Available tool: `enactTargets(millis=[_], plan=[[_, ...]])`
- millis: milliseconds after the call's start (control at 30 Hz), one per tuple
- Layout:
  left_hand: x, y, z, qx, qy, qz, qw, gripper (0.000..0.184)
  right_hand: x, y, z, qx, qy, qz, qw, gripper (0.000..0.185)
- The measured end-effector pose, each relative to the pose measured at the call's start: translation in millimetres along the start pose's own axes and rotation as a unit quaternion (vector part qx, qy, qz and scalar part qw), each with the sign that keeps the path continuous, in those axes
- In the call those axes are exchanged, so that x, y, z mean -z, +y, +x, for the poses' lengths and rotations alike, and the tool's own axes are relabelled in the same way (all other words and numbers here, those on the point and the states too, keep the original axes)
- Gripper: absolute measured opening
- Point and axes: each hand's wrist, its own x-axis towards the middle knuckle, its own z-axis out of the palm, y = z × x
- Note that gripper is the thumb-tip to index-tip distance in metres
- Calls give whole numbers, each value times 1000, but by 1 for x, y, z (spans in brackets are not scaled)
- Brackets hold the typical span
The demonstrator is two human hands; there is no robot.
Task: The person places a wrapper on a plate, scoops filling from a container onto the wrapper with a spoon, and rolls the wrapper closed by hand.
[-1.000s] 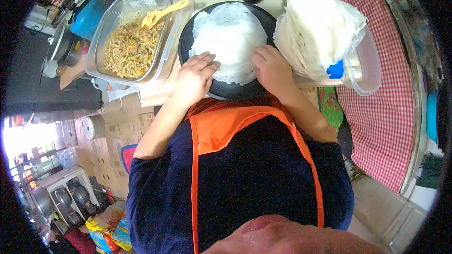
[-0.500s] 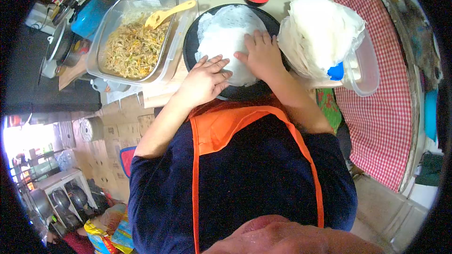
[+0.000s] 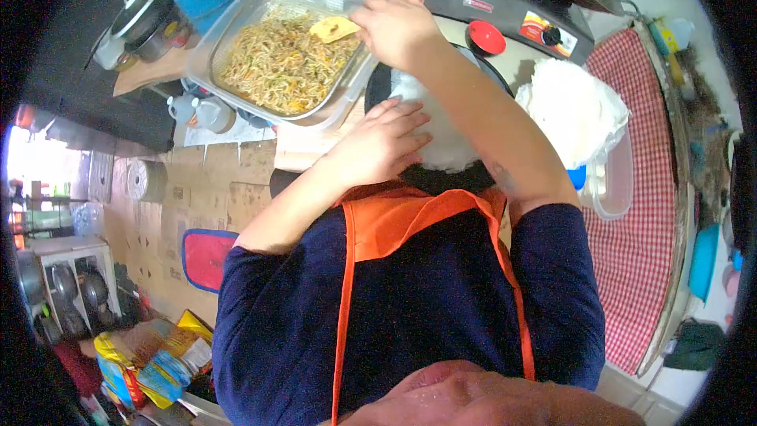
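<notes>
Off the wrapper (image 3: 451,140), R hand (image 3: 398,31) now grips yellow spatula (image 3: 334,29), blade pointing L over veg filling (image 3: 288,63), w/ L hand (image 3: 382,140) loosely spread on wrapper.

1 yellow spoon (image 3: 333,29), its handle apparently hidden under the right hand (image 3: 397,30); white sheet (image 3: 449,147) partly behind the forearm (image 3: 493,114).
</notes>
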Motion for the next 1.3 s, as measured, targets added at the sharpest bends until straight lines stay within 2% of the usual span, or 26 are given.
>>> enactTargets(millis=[33, 67, 100, 167, 200, 267, 367, 400, 467, 500, 567, 700, 867, 1000, 1100, 1300], plan=[[11, 0, -2, -9, 16, 13, 1000, 31, -6, 0, 13, -59, -147, -46, 986, 25], [23, 1, -5, -18, 72, 44, 996, 28, -11, 1, 24, -117, -289, -94, 946, 25], [33, -1, -13, -13, 77, 49, 996, 28, -16, 4, 32, -109, -287, -95, 947, 25], [51, -8, -33, 47, 146, 113, 982, 23, -22, 14, 40, -125, -313, -112, 935, 27], [57, -12, -44, 94, 164, 150, 971, 23, -18, 17, 43, -116, -312, -114, 936, 27], [70, -19, -63, 161, 190, 221, 943, 19, 0, 17, 48, -59, -230, -130, 963, 25], [71, -25, -80, 230, 183, 214, 932, 17, 41, -3, 58, -53, -217, -174, 959, 21], [67, -27, -81, 236, 194, 206, 930, 16, 53, -14, 60, -47, -218, -174, 959, 21], [64, -27, -78, 243, 200, 204, 927, 14, 73, -33, 59, 45, -166, -171, 970, 13], [62, -26, -74, 244, 203, 200, 927, 12, 72, -41, 54, 47, -167, -171, 970, 13], [59, -27, -68, 252, 211, 192, 925, 11, 61, -59, 46, 153, -131, -194, 960, 7], [56, -28, -66, 255, 195, 210, 923, 14, 24, -43, 49, 197, -69, -225, 952, 5], [56, -28, -67, 254, 203, 213, 921, 15, 27, -15, 61, 179, -47, -232, 955, 4], [53, -28, -67, 252, 205, 216, 921, 14, 41, -47, 44, 164, -88, -227, 956, 4], [52, -30, -68, 248, 203, 223, 921, 12, 1, -43, 35, 174, -47, -256, 950, 4], [48, -31, -70, 243, 207, 232, 919, 10, 10, -19, 52, 103, -63, -262, 958, 8]])
